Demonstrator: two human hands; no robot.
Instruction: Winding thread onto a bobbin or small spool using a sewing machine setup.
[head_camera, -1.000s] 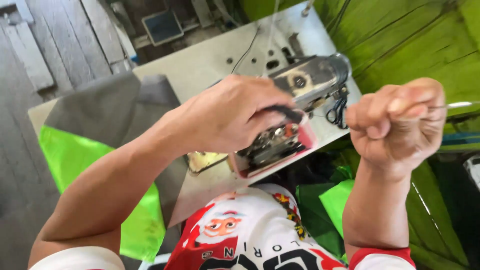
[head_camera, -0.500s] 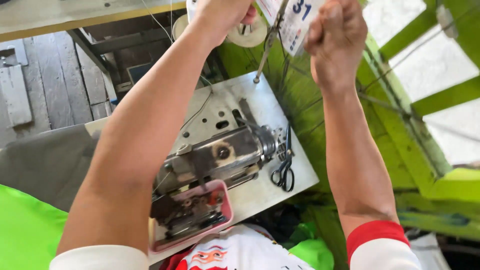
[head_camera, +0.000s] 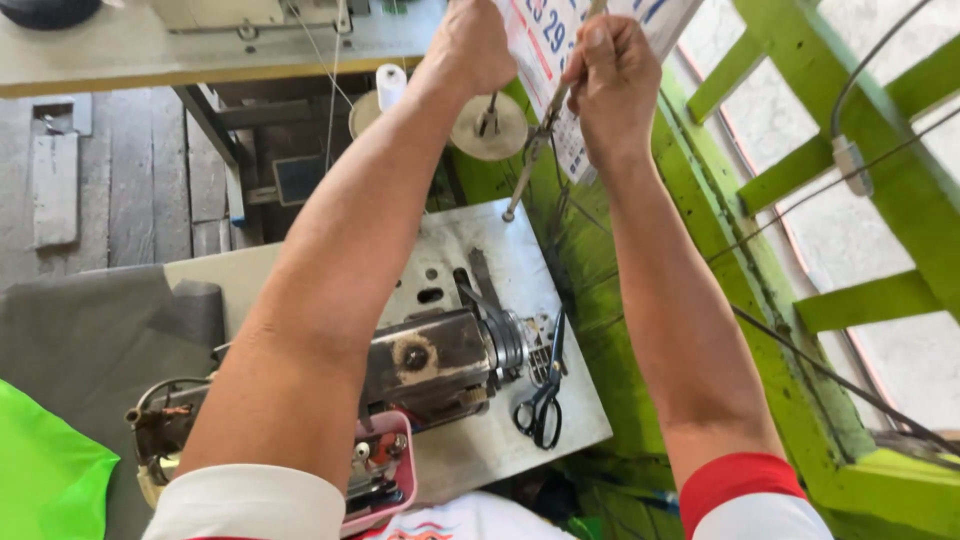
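Both arms are stretched up and away from the body, over the sewing machine on the pale counter. The right hand is closed in a fist-like grip around the top of a thin metal thread stand rod, which slants down to its foot on the counter just behind the machine. The left hand is raised beside it at the top edge of the view; its fingers are cut off there, so I cannot tell whether its grip is closed on anything, though it looks to be at the thread guide near the rod's top. Just below that hand stand a white thread spool and a bare round spool plate, with fine thread running upward past them. A wall calendar hangs right behind the hands. Black scissors lie on the counter at the machine's right end, and grey fabric with a bright green piece sits to the left. The risk, as I judge it, lies in the slanted rod: a hard pull from the right hand could tip the stand, topple the spool, or snag and break the fine thread, and the forearms pass close over the machine's wheel.
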